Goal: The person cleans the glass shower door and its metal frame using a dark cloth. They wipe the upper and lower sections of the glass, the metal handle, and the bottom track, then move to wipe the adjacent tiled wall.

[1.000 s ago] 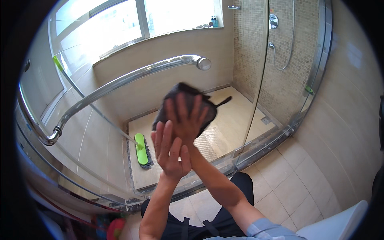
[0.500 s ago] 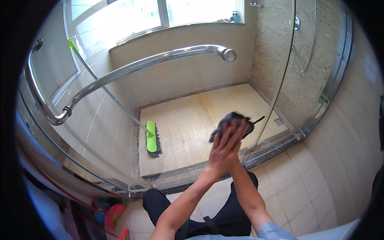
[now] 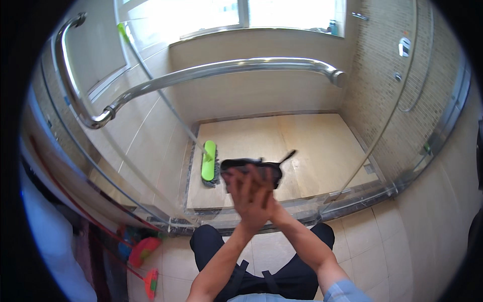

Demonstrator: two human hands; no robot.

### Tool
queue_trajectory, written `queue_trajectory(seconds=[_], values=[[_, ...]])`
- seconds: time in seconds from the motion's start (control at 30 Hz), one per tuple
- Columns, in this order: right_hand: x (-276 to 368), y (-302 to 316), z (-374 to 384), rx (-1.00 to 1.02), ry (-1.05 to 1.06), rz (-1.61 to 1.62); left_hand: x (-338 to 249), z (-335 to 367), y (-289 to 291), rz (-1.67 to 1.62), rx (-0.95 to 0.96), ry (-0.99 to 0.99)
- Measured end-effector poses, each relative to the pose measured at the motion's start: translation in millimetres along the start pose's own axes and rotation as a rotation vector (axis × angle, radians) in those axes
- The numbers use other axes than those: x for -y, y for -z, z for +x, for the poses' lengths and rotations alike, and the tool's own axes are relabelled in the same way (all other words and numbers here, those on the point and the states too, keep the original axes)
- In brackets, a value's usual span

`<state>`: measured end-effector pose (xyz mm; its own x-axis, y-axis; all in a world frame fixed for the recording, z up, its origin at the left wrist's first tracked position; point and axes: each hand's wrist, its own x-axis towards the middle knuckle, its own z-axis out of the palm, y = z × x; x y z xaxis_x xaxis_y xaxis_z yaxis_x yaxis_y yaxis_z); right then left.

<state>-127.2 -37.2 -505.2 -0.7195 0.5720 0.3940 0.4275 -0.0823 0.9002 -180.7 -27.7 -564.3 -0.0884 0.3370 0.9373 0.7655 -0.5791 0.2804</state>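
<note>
My left hand (image 3: pixel 246 201) overlaps my right hand (image 3: pixel 269 203) across a black pouch (image 3: pixel 251 166); through blur I cannot tell whether either grip closes on it. The pouch, seen just right of the green mop (image 3: pixel 208 168), appeared farther right half a second ago, suggesting continued handling. Above the mop: a metal bar (image 3: pixel 256 64).

No words, nos. or signs can be read here. Bottle (image 3: pixel 332 27) on the window sill (image 3: pixel 292 30) is too small & blurry for any label to show, & the orange spot (image 3: pixel 405 33) by the shower knob (image 3: pixel 404 47) is too tiny to tell. Black thing (image 3: pixel 236 163) = too blurry, too.
</note>
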Motion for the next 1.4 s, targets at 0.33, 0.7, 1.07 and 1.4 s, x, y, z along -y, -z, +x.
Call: queue_trajectory(seconds=[0.33, 0.7, 1.07, 1.4], values=[[-2.2, 33.6, 57.9, 0.689, -0.716, -0.155, -16.8, 91.2, 16.3, 0.114, 0.099, -0.304], [66.6, 4.5, 68.9, -0.431, -0.259, 0.55, 51.0, 3.4, 55.1, 0.053, -0.149, 0.147], [30.7, 35.9, 94.6, -0.147, -0.995, 0.555, 11.5, 98.7, 47.4, 0.062, -0.014, -0.154], [71.9, 25.3, 96.6, -0.396, -0.115, 0.706, 56.7, 35.7, 51.9, -0.285, -0.374, 0.285]])
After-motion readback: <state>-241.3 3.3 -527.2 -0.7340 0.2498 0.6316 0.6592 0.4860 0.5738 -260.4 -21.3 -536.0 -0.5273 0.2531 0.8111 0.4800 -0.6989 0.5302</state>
